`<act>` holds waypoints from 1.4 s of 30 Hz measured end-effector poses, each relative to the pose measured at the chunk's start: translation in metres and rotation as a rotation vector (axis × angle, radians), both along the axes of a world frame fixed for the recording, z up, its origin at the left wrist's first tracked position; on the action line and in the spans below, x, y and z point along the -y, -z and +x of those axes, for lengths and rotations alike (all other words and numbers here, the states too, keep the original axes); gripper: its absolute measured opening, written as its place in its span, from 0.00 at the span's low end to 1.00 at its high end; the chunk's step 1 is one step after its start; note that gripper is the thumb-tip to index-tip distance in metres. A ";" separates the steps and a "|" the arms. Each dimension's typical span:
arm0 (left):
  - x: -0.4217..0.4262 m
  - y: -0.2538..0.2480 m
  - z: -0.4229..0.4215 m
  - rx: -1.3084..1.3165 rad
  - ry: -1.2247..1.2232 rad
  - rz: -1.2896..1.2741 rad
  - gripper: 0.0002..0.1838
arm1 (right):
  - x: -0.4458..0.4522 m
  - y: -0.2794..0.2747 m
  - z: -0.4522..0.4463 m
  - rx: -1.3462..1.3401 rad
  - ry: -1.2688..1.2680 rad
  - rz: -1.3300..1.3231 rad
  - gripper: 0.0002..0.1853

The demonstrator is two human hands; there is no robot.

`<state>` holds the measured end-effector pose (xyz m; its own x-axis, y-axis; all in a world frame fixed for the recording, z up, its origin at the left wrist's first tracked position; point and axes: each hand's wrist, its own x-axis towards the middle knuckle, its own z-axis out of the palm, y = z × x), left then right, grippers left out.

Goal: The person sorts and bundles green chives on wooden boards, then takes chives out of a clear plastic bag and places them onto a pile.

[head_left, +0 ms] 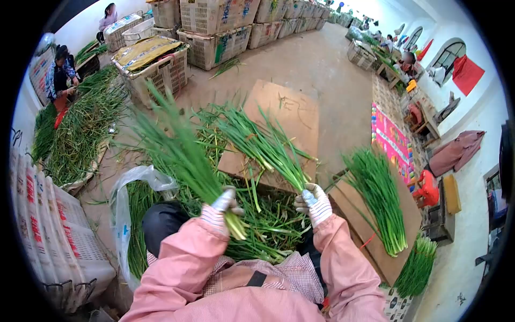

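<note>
My left hand (223, 203), in a striped white glove, is closed round a thick bunch of garlic chives (185, 166). Their leaf tips point up and to the left, blurred by motion, and the pale stalk ends stick out below the fist. My right hand (315, 204), gloved the same way, grips the base of a few chive stalks (291, 173). These lean across a loose pile of chives (247, 134) on a brown cardboard sheet (284, 107). More loose chives (268, 231) lie in front of my lap, beneath both hands.
To my right, a neat chive bundle (381, 204) rests on a cardboard-topped surface (348, 201). A clear plastic bag (120, 214) and stacked white crates (64, 231) are at my left. Filled crates (161, 75) stand ahead. A person (59, 75) sits by a chive heap (86, 129).
</note>
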<state>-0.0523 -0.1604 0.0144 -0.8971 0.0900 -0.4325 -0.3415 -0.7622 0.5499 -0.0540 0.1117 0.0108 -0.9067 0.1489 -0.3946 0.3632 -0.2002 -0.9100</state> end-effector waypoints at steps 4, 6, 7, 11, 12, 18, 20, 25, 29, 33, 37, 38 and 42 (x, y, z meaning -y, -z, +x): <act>-0.040 0.016 0.021 0.098 0.176 -0.042 0.16 | 0.047 0.007 0.042 -0.070 -0.071 -0.029 0.17; -0.044 0.016 0.023 0.166 0.278 -0.041 0.16 | 0.067 0.011 0.062 -0.115 -0.205 0.016 0.14; -0.045 0.024 0.022 0.153 0.332 -0.027 0.16 | 0.074 0.013 0.070 -0.115 -0.279 0.056 0.13; -0.039 0.026 0.022 0.085 0.380 -0.145 0.10 | 0.077 0.027 0.075 0.037 -0.228 -0.104 0.11; -0.039 0.027 0.024 0.086 0.381 -0.155 0.10 | 0.078 0.031 0.073 0.036 -0.226 -0.113 0.11; -0.036 0.012 0.035 0.088 0.106 -0.346 0.11 | 0.084 0.035 0.042 0.067 -0.391 0.483 0.13; -0.029 0.021 0.030 0.024 0.081 -0.377 0.11 | 0.083 0.042 0.038 0.011 -0.493 0.647 0.14; -0.008 0.003 0.021 -0.080 -0.024 -0.338 0.13 | 0.065 0.047 0.029 0.088 -0.828 1.029 0.21; 0.026 -0.011 -0.008 -0.092 0.193 -0.070 0.12 | 0.014 0.058 0.032 0.271 -1.027 1.138 0.29; 0.012 -0.005 -0.017 -0.119 0.335 -0.019 0.18 | 0.014 0.066 0.010 0.262 -0.670 -0.627 0.20; -0.010 0.027 -0.012 -0.064 0.433 0.111 0.21 | 0.072 -0.012 0.029 0.223 -0.525 -0.214 0.16; -0.014 0.040 -0.005 -0.078 0.401 0.183 0.22 | 0.074 -0.007 0.032 0.212 -0.504 -0.223 0.13; -0.014 0.083 0.020 0.150 0.249 0.155 0.27 | 0.082 0.028 0.046 0.023 -0.384 0.097 0.13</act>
<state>-0.0321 -0.1463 -0.0682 -0.7666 0.3740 -0.5220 -0.5965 -0.7156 0.3634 -0.0080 0.0302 -0.0174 -0.8947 -0.1616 -0.4164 0.4155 0.0406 -0.9087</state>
